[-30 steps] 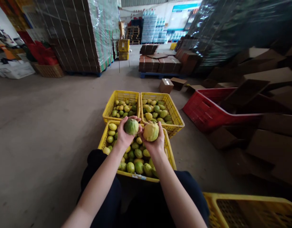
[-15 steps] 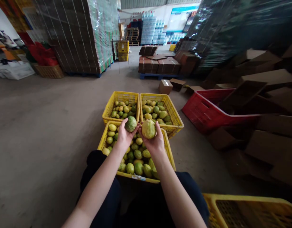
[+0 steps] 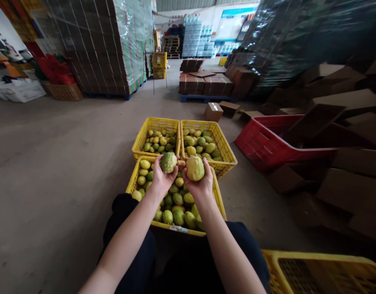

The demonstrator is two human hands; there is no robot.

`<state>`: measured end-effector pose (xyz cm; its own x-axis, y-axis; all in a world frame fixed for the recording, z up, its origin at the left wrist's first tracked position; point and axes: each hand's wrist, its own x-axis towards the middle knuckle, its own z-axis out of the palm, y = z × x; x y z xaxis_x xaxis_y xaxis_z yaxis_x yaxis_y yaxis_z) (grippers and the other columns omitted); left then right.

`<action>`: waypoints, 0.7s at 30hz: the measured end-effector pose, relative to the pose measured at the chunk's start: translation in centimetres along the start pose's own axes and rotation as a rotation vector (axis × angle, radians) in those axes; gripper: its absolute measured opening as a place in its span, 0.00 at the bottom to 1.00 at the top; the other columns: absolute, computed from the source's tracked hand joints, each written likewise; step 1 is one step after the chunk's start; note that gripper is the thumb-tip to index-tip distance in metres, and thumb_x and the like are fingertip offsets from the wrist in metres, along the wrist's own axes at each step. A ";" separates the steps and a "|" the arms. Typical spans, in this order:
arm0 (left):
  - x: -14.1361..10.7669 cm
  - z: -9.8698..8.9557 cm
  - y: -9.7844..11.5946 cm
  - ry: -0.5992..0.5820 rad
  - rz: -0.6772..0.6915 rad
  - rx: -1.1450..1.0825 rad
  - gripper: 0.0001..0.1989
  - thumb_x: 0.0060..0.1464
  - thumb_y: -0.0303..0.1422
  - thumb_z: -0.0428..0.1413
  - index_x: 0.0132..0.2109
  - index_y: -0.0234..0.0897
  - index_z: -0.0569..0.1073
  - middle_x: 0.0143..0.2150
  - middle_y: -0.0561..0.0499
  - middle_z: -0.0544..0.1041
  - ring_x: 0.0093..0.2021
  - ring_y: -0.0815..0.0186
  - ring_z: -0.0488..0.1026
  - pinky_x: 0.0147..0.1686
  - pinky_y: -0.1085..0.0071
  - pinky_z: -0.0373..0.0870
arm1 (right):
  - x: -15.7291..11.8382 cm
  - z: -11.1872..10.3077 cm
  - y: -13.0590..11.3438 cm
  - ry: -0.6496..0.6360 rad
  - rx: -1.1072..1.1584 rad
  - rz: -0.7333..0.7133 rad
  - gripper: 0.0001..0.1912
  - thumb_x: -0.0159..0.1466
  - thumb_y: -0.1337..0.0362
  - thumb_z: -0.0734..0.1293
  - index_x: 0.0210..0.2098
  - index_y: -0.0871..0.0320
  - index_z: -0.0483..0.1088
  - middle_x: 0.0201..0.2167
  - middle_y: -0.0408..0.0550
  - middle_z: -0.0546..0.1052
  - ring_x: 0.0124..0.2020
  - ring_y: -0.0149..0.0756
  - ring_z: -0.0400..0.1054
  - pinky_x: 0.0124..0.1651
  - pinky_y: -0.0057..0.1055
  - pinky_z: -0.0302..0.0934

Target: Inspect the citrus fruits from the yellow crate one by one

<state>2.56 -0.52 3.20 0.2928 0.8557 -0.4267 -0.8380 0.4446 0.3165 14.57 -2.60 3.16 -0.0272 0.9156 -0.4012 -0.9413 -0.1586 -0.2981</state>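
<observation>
My left hand (image 3: 160,178) is closed round a bumpy green lemon (image 3: 169,162) with a paler yellow patch. Beside it, my right hand (image 3: 200,183) grips a larger, knobbly yellow lemon (image 3: 195,168) with a greenish right edge. Both fruits are held up side by side, a small gap between them, over the near yellow crate (image 3: 220,201). That crate holds many green and yellow lemons (image 3: 177,199), partly hidden by my hands and forearms. Behind it stand two more yellow crates of lemons, a back left crate (image 3: 140,137) and a back right crate (image 3: 227,143).
To the right lies a red crate (image 3: 255,143) among piled cardboard boxes (image 3: 353,173). Another yellow crate (image 3: 322,256) stands at the lower right. A small carton (image 3: 213,112) rests on the floor ahead, near a blue pallet (image 3: 203,98) of flattened cardboard. Wrapped stacks rise on both sides.
Both lemons have been turned in my hands: the left one now shows a yellow patch, the right one a greenish edge. My right hand has shifted slightly to the right.
</observation>
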 end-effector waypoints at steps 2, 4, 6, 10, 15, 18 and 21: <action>-0.1 0.1 0.0 -0.001 -0.020 0.010 0.19 0.65 0.41 0.46 0.42 0.32 0.76 0.32 0.47 0.80 0.27 0.71 0.76 0.23 0.81 0.73 | 0.0 0.0 -0.1 -0.001 -0.001 0.005 0.17 0.68 0.55 0.61 0.38 0.62 0.74 0.27 0.51 0.81 0.27 0.36 0.76 0.25 0.25 0.72; -0.2 0.1 -0.1 0.001 -0.024 0.042 0.19 0.65 0.42 0.47 0.41 0.31 0.76 0.31 0.47 0.79 0.26 0.71 0.76 0.21 0.82 0.72 | 0.0 0.0 -0.2 0.021 0.005 0.000 0.16 0.67 0.55 0.61 0.39 0.62 0.74 0.28 0.51 0.80 0.27 0.36 0.76 0.25 0.26 0.72; -0.3 0.1 -0.5 0.023 -0.024 0.095 0.19 0.65 0.42 0.48 0.41 0.30 0.75 0.30 0.48 0.78 0.25 0.71 0.76 0.19 0.82 0.71 | -0.1 0.1 -0.7 0.061 0.019 -0.016 0.16 0.68 0.56 0.61 0.40 0.62 0.73 0.28 0.50 0.80 0.27 0.35 0.75 0.25 0.25 0.72; -0.4 -0.6 -2.3 0.061 -0.016 0.355 0.12 0.60 0.38 0.53 0.39 0.33 0.74 0.30 0.50 0.77 0.25 0.71 0.75 0.20 0.80 0.72 | 0.0 0.0 -2.1 0.190 0.053 -0.059 0.15 0.69 0.56 0.60 0.39 0.60 0.73 0.27 0.47 0.79 0.27 0.33 0.73 0.25 0.24 0.72; -1.1 -4.0 -5.6 -0.114 -0.134 1.166 0.10 0.48 0.37 0.64 0.36 0.40 0.75 0.30 0.52 0.76 0.25 0.67 0.74 0.21 0.73 0.72 | 0.1 -0.6 -4.1 0.371 0.056 -0.139 0.12 0.68 0.56 0.62 0.38 0.58 0.72 0.24 0.44 0.76 0.27 0.34 0.73 0.26 0.26 0.73; -2.3 -7.1 -7.5 -0.316 -0.324 1.604 0.10 0.44 0.40 0.67 0.30 0.42 0.75 0.28 0.51 0.75 0.28 0.59 0.77 0.24 0.66 0.75 | -0.2 -0.9 -4.6 0.406 0.024 -0.122 0.11 0.68 0.57 0.63 0.38 0.57 0.72 0.25 0.43 0.77 0.28 0.34 0.73 0.27 0.27 0.74; -3.1 -8.9 -8.1 -0.431 -0.609 1.783 0.15 0.35 0.41 0.71 0.24 0.43 0.73 0.29 0.49 0.76 0.36 0.49 0.80 0.31 0.54 0.79 | -0.5 -1.1 -4.8 0.426 -0.015 -0.092 0.10 0.67 0.58 0.64 0.38 0.57 0.72 0.26 0.43 0.77 0.27 0.34 0.73 0.27 0.28 0.74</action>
<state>4.36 -9.15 -5.55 0.6293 0.3791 -0.6784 0.6857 0.1400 0.7143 19.47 -2.71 3.84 0.2004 0.6922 -0.6933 -0.9283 -0.0921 -0.3602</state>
